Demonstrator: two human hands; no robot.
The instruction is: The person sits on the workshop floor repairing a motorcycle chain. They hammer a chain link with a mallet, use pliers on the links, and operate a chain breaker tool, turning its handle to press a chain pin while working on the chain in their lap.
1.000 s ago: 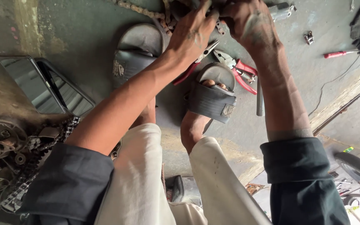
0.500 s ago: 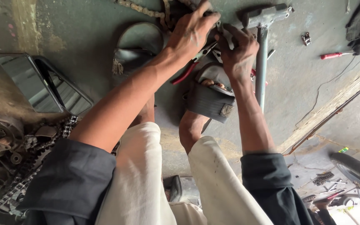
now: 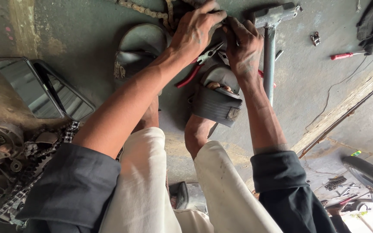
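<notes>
Head view looks down on us: nearest, dark sleeves and pale trousers, then our sandalled foot (image 3: 216, 102) on the concrete floor (image 3: 87, 34). At near left lies a heap of engine parts (image 3: 1, 159), with a dark mirror panel (image 3: 39, 88) just beyond. Farther out, red-handled pliers (image 3: 197, 67) lie under our forearms. Our left hand (image 3: 195, 28) has its fingers curled tight over the end of a drive chain (image 3: 143, 8) at the far edge. Our right hand (image 3: 243, 45) presses against it, fingers bent on the same spot; what they pinch we cannot tell. A grey hammer (image 3: 269, 51) lies just right of it, a red screwdriver (image 3: 344, 55) well apart.
</notes>
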